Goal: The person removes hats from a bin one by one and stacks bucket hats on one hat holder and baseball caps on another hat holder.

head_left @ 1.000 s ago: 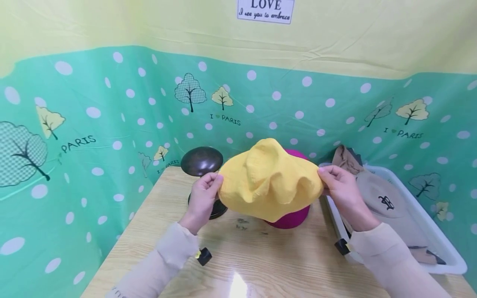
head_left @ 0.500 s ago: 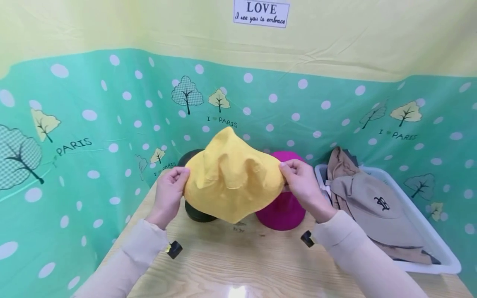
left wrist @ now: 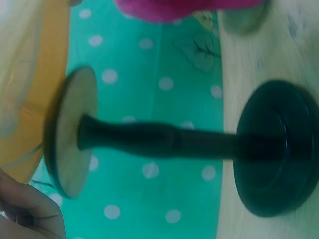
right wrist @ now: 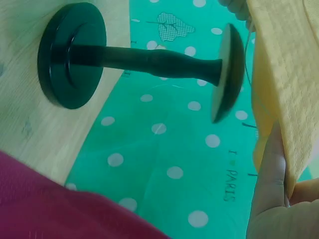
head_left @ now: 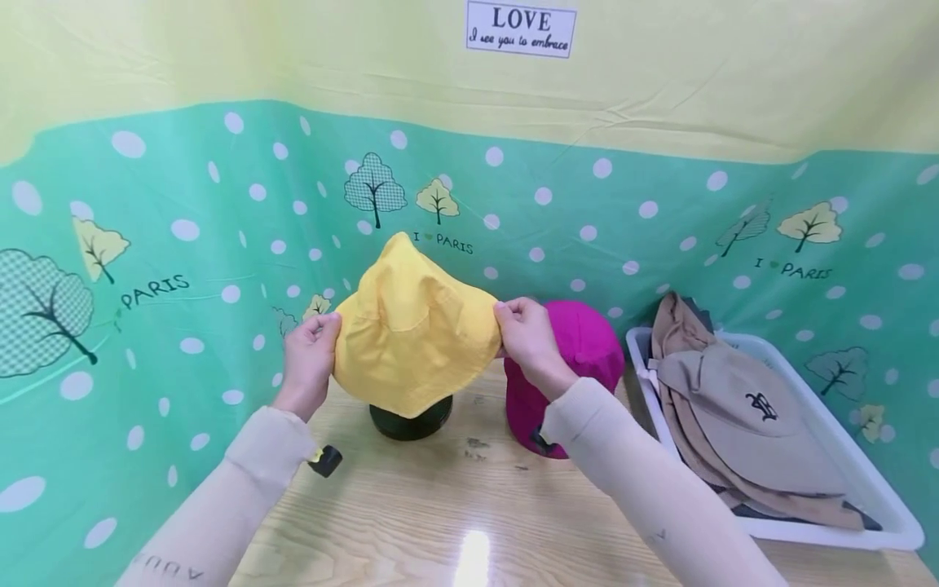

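My left hand (head_left: pixel 306 363) and right hand (head_left: pixel 531 341) pinch opposite sides of a yellow bucket hat's brim. The yellow bucket hat (head_left: pixel 411 326) has a peaked, creased crown. In the head view it hides most of a black hat stand, leaving the round base (head_left: pixel 411 422) in sight. Both wrist views show the whole hat stand (left wrist: pixel 164 139), with its domed top disc close under the hat opening. The right wrist view catches my thumb (right wrist: pixel 269 174) on the brim's inner side. Beside my right hand is a magenta cap (head_left: pixel 587 338), partly hidden by my forearm.
A white plastic tray (head_left: pixel 905 522) on the right holds several brown and grey caps, with a grey cap (head_left: pixel 734 408) on top. The wooden table (head_left: pixel 411 522) meets a green dotted curtain (head_left: pixel 220 342) at the back and left.
Both hands have carried the yellow bucket hat left and slightly up, from in front of the magenta cap to over the black stand. The stand's dark top has become hidden behind the hat.
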Demonstrator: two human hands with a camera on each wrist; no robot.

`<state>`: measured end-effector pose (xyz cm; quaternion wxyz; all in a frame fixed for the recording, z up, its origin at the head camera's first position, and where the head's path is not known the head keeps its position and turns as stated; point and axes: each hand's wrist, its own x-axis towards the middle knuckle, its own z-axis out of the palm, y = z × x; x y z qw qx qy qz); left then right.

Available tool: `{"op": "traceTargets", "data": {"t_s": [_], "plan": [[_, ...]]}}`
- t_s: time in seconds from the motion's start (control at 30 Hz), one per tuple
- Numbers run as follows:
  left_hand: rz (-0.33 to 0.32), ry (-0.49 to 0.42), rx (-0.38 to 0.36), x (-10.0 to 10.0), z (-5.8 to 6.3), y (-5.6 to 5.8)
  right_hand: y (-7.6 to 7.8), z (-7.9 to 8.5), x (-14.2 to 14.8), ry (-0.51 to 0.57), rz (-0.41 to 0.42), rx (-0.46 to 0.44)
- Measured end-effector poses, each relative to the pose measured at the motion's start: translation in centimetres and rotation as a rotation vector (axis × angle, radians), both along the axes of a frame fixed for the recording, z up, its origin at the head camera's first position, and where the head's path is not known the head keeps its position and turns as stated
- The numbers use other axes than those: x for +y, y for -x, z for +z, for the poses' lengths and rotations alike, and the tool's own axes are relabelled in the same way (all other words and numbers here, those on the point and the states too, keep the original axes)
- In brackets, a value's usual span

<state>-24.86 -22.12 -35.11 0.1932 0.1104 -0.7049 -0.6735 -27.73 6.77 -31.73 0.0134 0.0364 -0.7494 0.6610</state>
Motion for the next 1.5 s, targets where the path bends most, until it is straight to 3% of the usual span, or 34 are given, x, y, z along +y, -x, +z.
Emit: {"op": "traceTargets", "data": {"t_s": [0.3,0.5,0.87,1.1,1.3,1.5], "plan": [[0.012,-0.059,-0.067,-1.6,-1.4,2.1,1.8,-2.8,-3.3,0.056,0.038,-0.126],[0.042,0.020,-0.143,-2.5,-3.4,3.3,3.0,-5.0,-5.0,0.098,0.029,-0.190],[-0.017,0.026,-0.279,-3.9,-7.1,4.1,4.2,-8.7,-5.8,0.065,-0.059,-0.234],[-0.054,0.138,-0.329,-3.9,-9.4,4.3,4.6,-11.5,-5.7,0.072,-0.090,-0.296],[-0.006,0.225,-0.279,-4.0,-10.8,4.2,4.7,-13.1,-5.8,0.054,-0.104,-0.314],[0.009,0.235,-0.209,-4.0,-10.8,4.0,4.5,-13.4,-5.7,0.100,-0.045,-0.336]]}}
